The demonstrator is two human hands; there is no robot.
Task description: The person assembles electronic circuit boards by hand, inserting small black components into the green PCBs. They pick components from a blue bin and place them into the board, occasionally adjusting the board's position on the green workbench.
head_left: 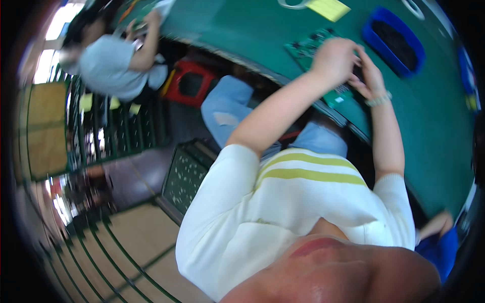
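Note:
A green circuit board (301, 49) lies on the green table near its front edge, partly covered by my hands. Over it, my left hand (333, 61) is bent, its fingers curled toward the other hand and mostly hidden. Facing it, my right hand (371, 77), with a bracelet at the wrist, has its fingers curled inward. The fingertips of both hands come together above the board. Something dark shows between them, too small and blurred to name. Close to the right hand, a blue bin (417, 44) holds dark small parts.
Yellow paper (328, 8) lies on the green table (432, 126) beyond the board. At the left, another person (113, 65) works at the same table, near a red stool (189, 83). Green racks (126, 126) and a dark green crate (187, 174) stand behind.

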